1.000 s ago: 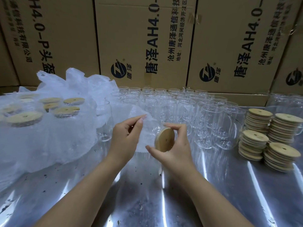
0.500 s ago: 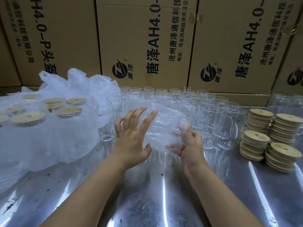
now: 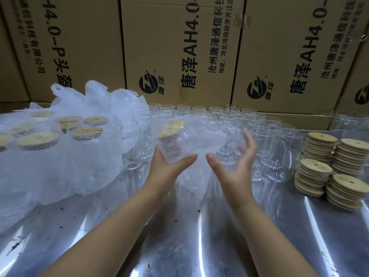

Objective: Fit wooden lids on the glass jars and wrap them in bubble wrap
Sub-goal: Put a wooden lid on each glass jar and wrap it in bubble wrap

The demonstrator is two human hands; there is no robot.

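Left of the held jar: wrapped, lidded jars [image 3: 38, 140] under plastic. Left hand [image 3: 167, 168] grasping the bubble-wrapped jar [image 3: 173, 144], tilted, raised off the surface [image 3: 179, 236]. Right hand [image 3: 233, 168] spread, released, just right of the jar. Farther right: bare glasses [image 3: 267, 148], stacked lids [image 3: 335, 168].

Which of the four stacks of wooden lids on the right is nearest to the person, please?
The front right stack, closest to the table's near edge. The other three stand behind it or to its left: the front left stack, the back left and the back right.
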